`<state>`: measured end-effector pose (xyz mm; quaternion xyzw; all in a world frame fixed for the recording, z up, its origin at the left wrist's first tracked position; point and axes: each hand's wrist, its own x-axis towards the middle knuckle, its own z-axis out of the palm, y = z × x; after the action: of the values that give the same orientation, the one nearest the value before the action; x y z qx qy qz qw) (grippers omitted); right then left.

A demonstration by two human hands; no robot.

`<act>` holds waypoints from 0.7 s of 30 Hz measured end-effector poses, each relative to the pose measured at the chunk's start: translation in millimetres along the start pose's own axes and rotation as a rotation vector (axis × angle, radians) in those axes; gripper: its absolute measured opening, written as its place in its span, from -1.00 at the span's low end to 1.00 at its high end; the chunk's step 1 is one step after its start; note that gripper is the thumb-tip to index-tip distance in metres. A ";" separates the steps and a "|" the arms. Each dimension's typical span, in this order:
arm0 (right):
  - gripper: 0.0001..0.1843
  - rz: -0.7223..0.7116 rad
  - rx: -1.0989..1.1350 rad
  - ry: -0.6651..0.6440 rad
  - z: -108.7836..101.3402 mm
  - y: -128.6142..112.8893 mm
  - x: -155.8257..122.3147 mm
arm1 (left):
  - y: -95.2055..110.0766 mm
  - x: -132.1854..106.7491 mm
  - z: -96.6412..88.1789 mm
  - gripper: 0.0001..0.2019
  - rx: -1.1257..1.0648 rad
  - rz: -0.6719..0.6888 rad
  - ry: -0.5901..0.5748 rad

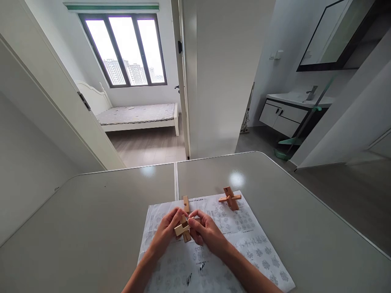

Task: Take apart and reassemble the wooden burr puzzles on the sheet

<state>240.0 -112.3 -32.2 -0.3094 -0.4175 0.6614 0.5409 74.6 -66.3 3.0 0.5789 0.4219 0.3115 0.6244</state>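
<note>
Between my two hands is a partly joined wooden burr puzzle (182,229) made of crossed, notched sticks. My left hand (167,228) is closed around its left side, thumb and fingers at the upper piece. From the right, my right hand (208,232) pinches a stick of the same puzzle; its fingertips cover part of it. Just beyond my fingers lies a loose notched wooden piece (186,203). Farther right, a darker cross-shaped wooden assembly (230,198) rests on the printed instruction sheet (256,244). The sheet lies under my hands and shows many small diagrams.
The grey table (91,228) has a pale edge strip and a seam (176,181) down its far half. Past the table stand a white door (222,81), a bed (137,114) beneath a window, and a washbasin cabinet (284,114) with a broom and dustpan (282,154).
</note>
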 end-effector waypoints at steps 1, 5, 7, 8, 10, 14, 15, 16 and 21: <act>-0.53 -0.003 -0.002 0.004 0.7 -0.2 -0.3 | 0.0 -0.2 -0.8 -0.50 0.008 -0.002 -0.007; -0.52 -0.019 -0.008 0.021 2.5 0.4 -1.5 | 1.4 -0.7 -3.8 -0.51 0.039 0.012 -0.046; -0.54 -0.028 -0.018 0.027 2.4 1.2 -1.9 | 2.4 -0.8 -4.8 -0.51 0.072 0.042 -0.048; -0.55 -0.034 -0.025 0.031 2.2 1.3 -2.1 | 2.8 -0.9 -5.1 -0.51 0.087 0.057 -0.045; -0.56 -0.051 -0.041 0.044 2.1 1.1 -2.5 | 3.2 -0.9 -5.2 -0.52 0.111 0.078 -0.041; -0.55 -0.086 -0.074 0.078 3.1 -2.3 -3.3 | 3.5 -0.6 -3.9 -0.53 0.142 0.101 -0.019; -0.54 -0.093 -0.082 0.086 3.5 -3.6 -3.6 | 3.8 -0.6 -3.4 -0.53 0.146 0.105 -0.015; -0.54 -0.099 -0.089 0.095 3.8 -4.8 -3.9 | 4.2 -0.7 -3.0 -0.53 0.148 0.109 -0.011; -0.53 -0.106 -0.121 0.119 3.2 -8.8 -5.6 | 7.0 -2.2 -1.7 -0.53 0.174 0.118 -0.015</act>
<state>242.5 -117.9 -23.2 -0.3577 -0.4398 0.5859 0.5791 72.9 -66.6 10.3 0.6572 0.4079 0.3056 0.5553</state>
